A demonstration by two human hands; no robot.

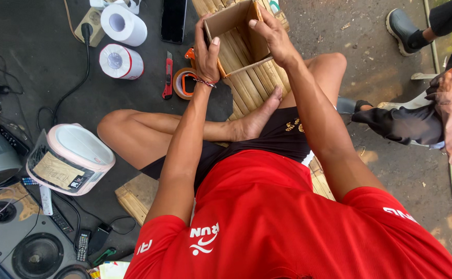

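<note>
**Cardboard box held open in both hands, above the bamboo mat**

Cardboard box (pixel 236 36) sits between our two hands, raised just over the bamboo mat (pixel 257 85), out past our crossed legs. Left hand (pixel 207 54) is closed around the box's left wall, thumb up along the edge, fingers wrapped behind. Right hand (pixel 273 35) pinches the right wall from above, fingertips hooked over the top rim. Both hands have hold of the box and nothing else.

Handling, as we judge it: light, empty as far as we see, thin corrugated walls that are stiff along the folds but will bow or crease if squeezed mid-panel. Not slippery, not fragile, yet easy to crush. Best grip is at the corners and rims, where we have it now.

Pointing: the open mouth faces up towards us, bottom away. Long axis looks to run from the left hand across to the right hand, slightly tilted; exact depth we cannot tell.

Just below the left hand: a tape roll in an orange dispenser (pixel 185 82), then a red box cutter (pixel 168 76). Further left, two white paper rolls (pixel 121 44). Beyond the left hand, a dark phone (pixel 174 19). Another person's shoe (pixel 404 31) lies well to the right.
</note>
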